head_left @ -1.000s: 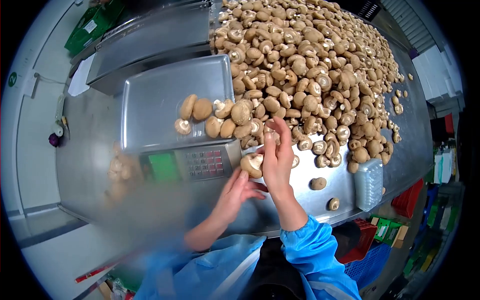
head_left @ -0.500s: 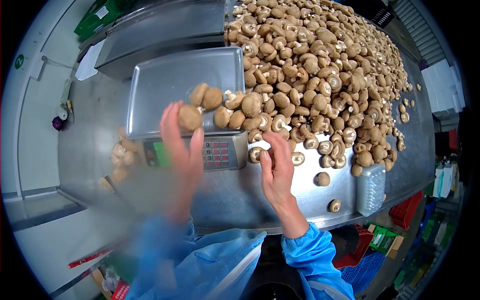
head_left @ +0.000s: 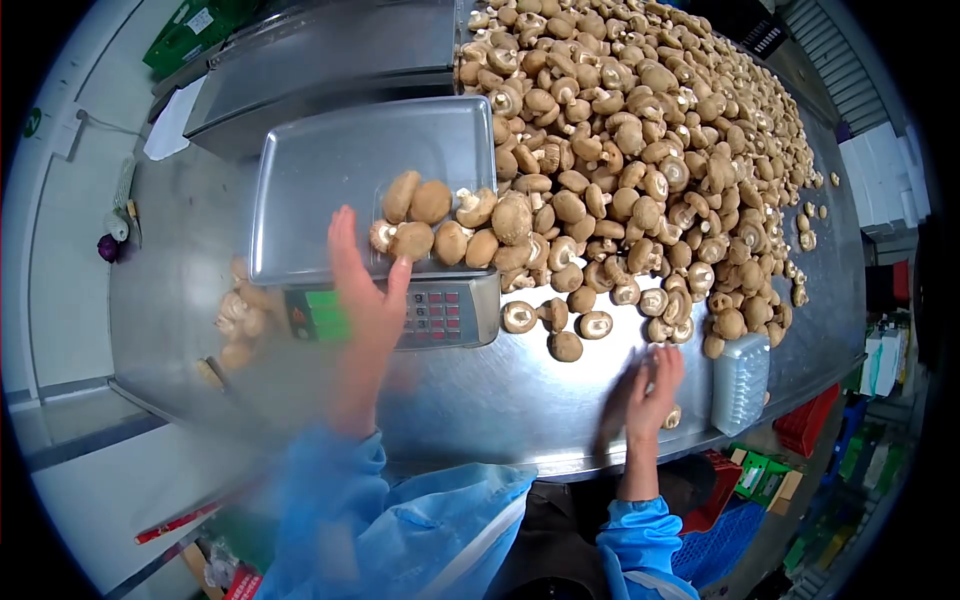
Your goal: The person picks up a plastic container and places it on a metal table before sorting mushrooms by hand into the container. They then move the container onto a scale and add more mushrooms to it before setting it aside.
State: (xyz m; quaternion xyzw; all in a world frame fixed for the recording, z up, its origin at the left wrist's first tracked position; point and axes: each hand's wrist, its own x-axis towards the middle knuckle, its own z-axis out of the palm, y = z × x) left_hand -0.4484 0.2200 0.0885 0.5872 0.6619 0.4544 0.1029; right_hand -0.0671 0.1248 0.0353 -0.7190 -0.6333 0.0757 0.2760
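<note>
My left hand [head_left: 368,295] is open at the front of the weighing scale, fingers apart. Its thumb and fingers are beside a brown mushroom [head_left: 412,242] on the scale's metal tray [head_left: 310,180]. Several more mushrooms lie at the tray's right side. The scale's keypad [head_left: 436,312] shows to the right of the hand. Low over the table, my right hand [head_left: 655,392] has its fingers curled together; what they hold, if anything, is hidden. A mushroom [head_left: 673,416] lies right beside that hand.
A large heap of mushrooms [head_left: 640,150] covers the table's back and right. Stacked clear plastic trays [head_left: 741,385] stand near the front edge. Smaller pale mushrooms [head_left: 238,318] lie left of the scale. Crates [head_left: 735,540] are below the table.
My right hand has moved right, from beside the scale to where a loose mushroom lay. A mushroom by my left hand now rests on the tray. Another now lies on the table by the heap.
</note>
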